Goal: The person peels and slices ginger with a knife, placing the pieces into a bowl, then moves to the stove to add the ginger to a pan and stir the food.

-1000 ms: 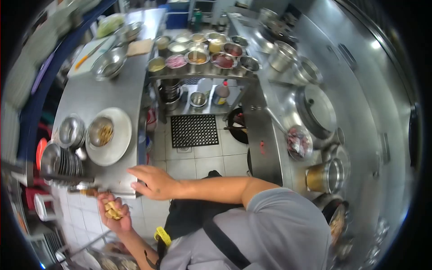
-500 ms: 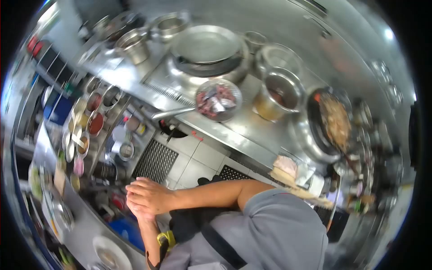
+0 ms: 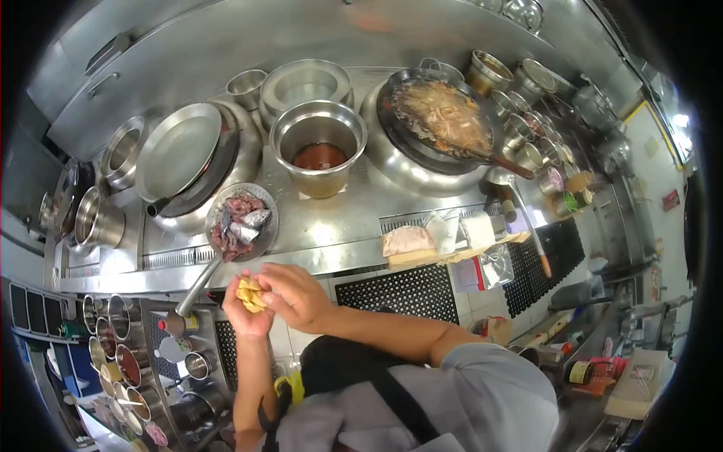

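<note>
Yellow slices (image 3: 251, 294) lie in the palm of my left hand (image 3: 247, 320), whose fingers curl round them. My right hand (image 3: 300, 298) is cupped against the slices from the other side, its fingers curved and touching them. Just beyond my hands, a long-handled perforated ladle (image 3: 265, 239) rests on the counter with dark red meat and silvery fish pieces (image 3: 239, 226) in it. Behind it stands a deep steel pot (image 3: 318, 169) of reddish-brown liquid.
A wok (image 3: 390, 113) of noodle-like food sits on the right burner, its handle pointing right. An empty pan (image 3: 178, 151) rests on the left burner. Paper-like stacks (image 3: 409, 242) line the counter's front edge. Sauce containers (image 3: 129, 367) stand at the lower left.
The view has swung right, toward the wok. My clasped hands have parted a little, showing yellow slices between them.
</note>
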### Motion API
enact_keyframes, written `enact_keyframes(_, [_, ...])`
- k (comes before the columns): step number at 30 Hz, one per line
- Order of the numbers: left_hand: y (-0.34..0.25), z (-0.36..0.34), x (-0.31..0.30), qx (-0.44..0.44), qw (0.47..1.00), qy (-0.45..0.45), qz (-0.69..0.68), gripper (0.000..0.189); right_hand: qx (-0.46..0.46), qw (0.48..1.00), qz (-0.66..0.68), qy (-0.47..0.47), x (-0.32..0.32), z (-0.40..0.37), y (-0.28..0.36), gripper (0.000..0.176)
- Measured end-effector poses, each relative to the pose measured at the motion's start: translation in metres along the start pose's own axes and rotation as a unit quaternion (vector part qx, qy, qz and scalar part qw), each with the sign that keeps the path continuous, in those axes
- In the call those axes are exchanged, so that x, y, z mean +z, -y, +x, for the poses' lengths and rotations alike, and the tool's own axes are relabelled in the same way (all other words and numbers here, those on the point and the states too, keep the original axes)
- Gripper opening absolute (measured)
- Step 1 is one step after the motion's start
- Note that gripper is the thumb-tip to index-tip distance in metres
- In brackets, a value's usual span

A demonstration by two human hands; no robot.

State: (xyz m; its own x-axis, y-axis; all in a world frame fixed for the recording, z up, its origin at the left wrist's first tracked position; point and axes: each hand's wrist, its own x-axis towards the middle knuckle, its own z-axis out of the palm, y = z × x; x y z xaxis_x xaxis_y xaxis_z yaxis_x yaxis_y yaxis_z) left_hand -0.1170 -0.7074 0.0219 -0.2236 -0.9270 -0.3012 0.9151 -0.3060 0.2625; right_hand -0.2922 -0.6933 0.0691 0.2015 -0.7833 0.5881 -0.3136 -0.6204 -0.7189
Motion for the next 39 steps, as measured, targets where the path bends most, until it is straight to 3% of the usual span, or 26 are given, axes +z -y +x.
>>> enact_keyframes(2, [-0.013, 0.025, 0.013, -0.039, 0.996, 0.063, -0.058, 0.029, 0.043, 0.999, -0.014, 0.010, -0.025, 0.004, -0.015, 0.034])
enact_keyframes(3, [-0.017, 0.038, 0.018, -0.008, 0.998, 0.011, -0.056, 0.031, 0.054, 0.998, -0.018, -0.021, -0.040, 0.009, -0.019, 0.027])
enact_keyframes(5, [-0.029, 0.062, 0.026, 0.002, 0.996, 0.065, -0.057, 0.034, 0.166, 0.986, -0.005, -0.007, -0.081, 0.014, -0.042, 0.024])
enact_keyframes(6, [-0.034, 0.072, 0.029, 0.000, 0.993, 0.098, -0.061, 0.034, 0.241, 0.968, 0.032, -0.055, -0.095, 0.004, -0.073, 0.022])
enact_keyframes(7, [-0.041, 0.083, 0.028, -0.011, 0.993, 0.097, -0.064, 0.034, 0.386, 0.887, 0.214, -0.135, -0.112, -0.006, -0.102, 0.020])
enact_keyframes(9, [-0.051, 0.108, 0.022, -0.048, 0.990, 0.113, -0.064, 0.034, 0.457, 0.811, 0.248, -0.268, -0.168, -0.012, -0.115, 0.019])
enact_keyframes(12, [-0.065, 0.138, 0.023, -0.073, 0.992, 0.087, -0.058, 0.032, 0.462, 0.808, 0.180, -0.318, -0.215, -0.017, -0.088, 0.024])
enact_keyframes(15, [-0.076, 0.166, 0.032, -0.089, 0.995, 0.039, -0.022, 0.025, 0.399, 0.881, 0.138, -0.213, -0.227, 0.035, -0.057, 0.026])
enact_keyframes(17, [-0.077, 0.193, 0.039, -0.111, 0.991, 0.080, -0.013, 0.022, 0.333, 0.926, 0.117, -0.131, -0.223, 0.097, -0.042, 0.027])
enact_keyframes(19, [-0.074, 0.225, 0.059, -0.081, 0.995, 0.052, 0.042, 0.017, 0.265, 0.956, 0.111, -0.058, -0.200, 0.169, -0.045, 0.029])
enact_keyframes(21, [-0.077, 0.276, 0.061, -0.105, 0.993, 0.045, 0.034, 0.014, 0.248, 0.966, 0.062, 0.051, -0.171, 0.240, -0.068, 0.027])
enact_keyframes(23, [-0.077, 0.323, 0.068, -0.092, 0.994, -0.004, 0.051, 0.015, 0.254, 0.962, -0.006, 0.096, -0.132, 0.306, -0.133, 0.027])
enact_keyframes(25, [-0.074, 0.363, 0.069, -0.085, 0.994, -0.037, 0.056, 0.014, 0.319, 0.941, -0.021, 0.112, -0.097, 0.361, -0.208, 0.027])
enact_keyframes(27, [-0.074, 0.400, 0.070, -0.082, 0.994, -0.052, 0.051, 0.013, 0.323, 0.918, -0.146, 0.176, -0.075, 0.402, -0.292, 0.029])
enact_keyframes(31, [-0.070, 0.455, 0.069, -0.111, 0.984, -0.137, 0.035, 0.007, 0.268, 0.826, -0.376, 0.324, -0.054, 0.429, -0.410, 0.034])
enact_keyframes(33, [-0.064, 0.470, 0.066, -0.073, 0.987, -0.131, 0.053, 0.010, 0.259, 0.805, -0.420, 0.329, -0.053, 0.427, -0.467, 0.037])
enact_keyframes(36, [-0.058, 0.484, 0.066, -0.066, 0.985, -0.132, 0.086, 0.020, 0.301, 0.779, -0.499, 0.232, -0.057, 0.424, -0.508, 0.039])
enact_keyframes(38, [-0.052, 0.496, 0.067, -0.078, 0.981, -0.138, 0.114, 0.021, 0.485, 0.802, -0.261, 0.231, -0.066, 0.434, -0.506, 0.036])
enact_keyframes(39, [-0.049, 0.503, 0.069, -0.092, 0.974, -0.166, 0.120, 0.022, 0.565, 0.784, -0.131, 0.220, -0.068, 0.439, -0.499, 0.035])
